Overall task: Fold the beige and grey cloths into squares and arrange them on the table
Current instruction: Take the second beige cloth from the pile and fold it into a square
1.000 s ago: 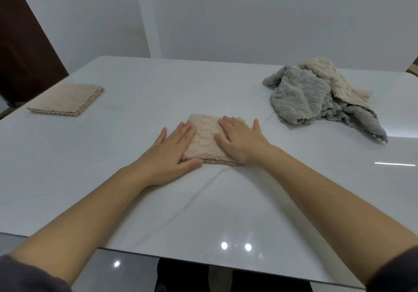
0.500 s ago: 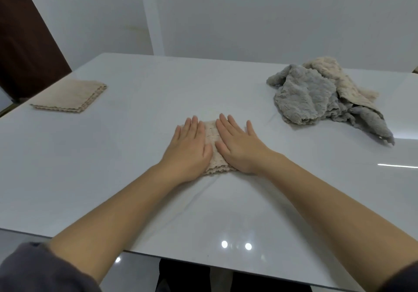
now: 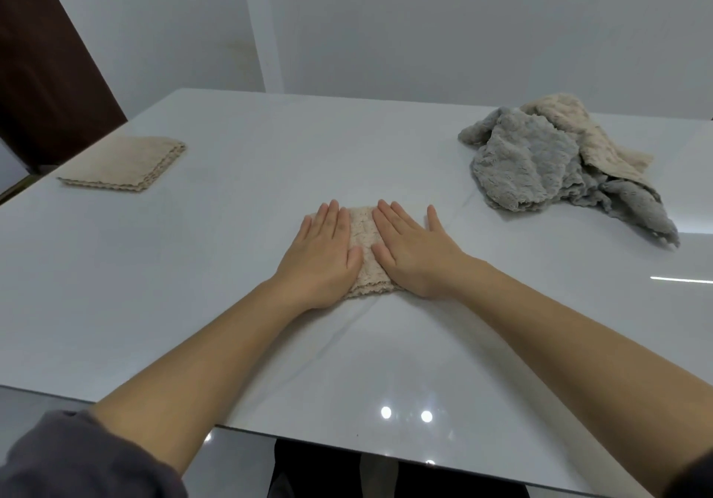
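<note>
**Both palms flat on folded beige cloth, table centre**

Left hand (image 3: pixel 322 256) and right hand (image 3: pixel 414 252) lie flat, fingers straight and spread, nothing gripped, pressing the small folded beige cloth (image 3: pixel 362 250) at the middle of the white table (image 3: pixel 231 266). Finished beige square (image 3: pixel 125 163) sits far left. Far right: crumpled grey cloth (image 3: pixel 536 165) with another unfolded beige cloth (image 3: pixel 590 138) draped over it, touching.
</note>
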`<state>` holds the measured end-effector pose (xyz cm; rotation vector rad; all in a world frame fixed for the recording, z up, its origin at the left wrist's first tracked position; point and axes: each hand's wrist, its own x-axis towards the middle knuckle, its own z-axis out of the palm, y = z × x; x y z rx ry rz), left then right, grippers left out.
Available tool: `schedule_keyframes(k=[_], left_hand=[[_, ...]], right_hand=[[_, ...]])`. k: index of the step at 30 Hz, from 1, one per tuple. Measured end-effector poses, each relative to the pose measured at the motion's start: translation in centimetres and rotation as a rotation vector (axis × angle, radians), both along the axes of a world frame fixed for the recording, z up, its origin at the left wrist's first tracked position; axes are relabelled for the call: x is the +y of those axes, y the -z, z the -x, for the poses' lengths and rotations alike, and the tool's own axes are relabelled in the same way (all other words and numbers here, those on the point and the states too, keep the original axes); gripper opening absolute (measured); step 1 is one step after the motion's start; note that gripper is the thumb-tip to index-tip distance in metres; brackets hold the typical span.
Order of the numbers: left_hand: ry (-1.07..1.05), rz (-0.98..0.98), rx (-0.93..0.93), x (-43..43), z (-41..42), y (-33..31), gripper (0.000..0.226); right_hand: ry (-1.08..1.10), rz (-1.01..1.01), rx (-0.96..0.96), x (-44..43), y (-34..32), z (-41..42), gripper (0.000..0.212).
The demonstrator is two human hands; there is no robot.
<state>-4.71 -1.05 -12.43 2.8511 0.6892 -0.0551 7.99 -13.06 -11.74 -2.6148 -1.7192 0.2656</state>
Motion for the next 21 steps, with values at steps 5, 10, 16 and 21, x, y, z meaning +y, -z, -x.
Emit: schedule_keyframes(k=[5,10,16,21], left_hand=[[-0.002,0.033,-0.054,-0.1,0.3,-0.6,0.061],[-0.081,0.018,-0.121,0.1,2.1,-0.1,0.06],[-0.07,0.008,-0.025,0.3,2.0,0.4,0.062],[-0.058,-0.057,0.033,0.6,1.6,0.0,0.062]], right_hand=[[0.008,0.017,0.016,0.4,-1.6,-0.1,0.06],[-0.077,-0.136,0.031,0.6,-1.2,1.6,0.059],[-0.063,-0.129,0.039,1.1,0.7,1.9,0.06],[-0.074,-0.079,0.007,1.5,0.4,1.6,0.06]])
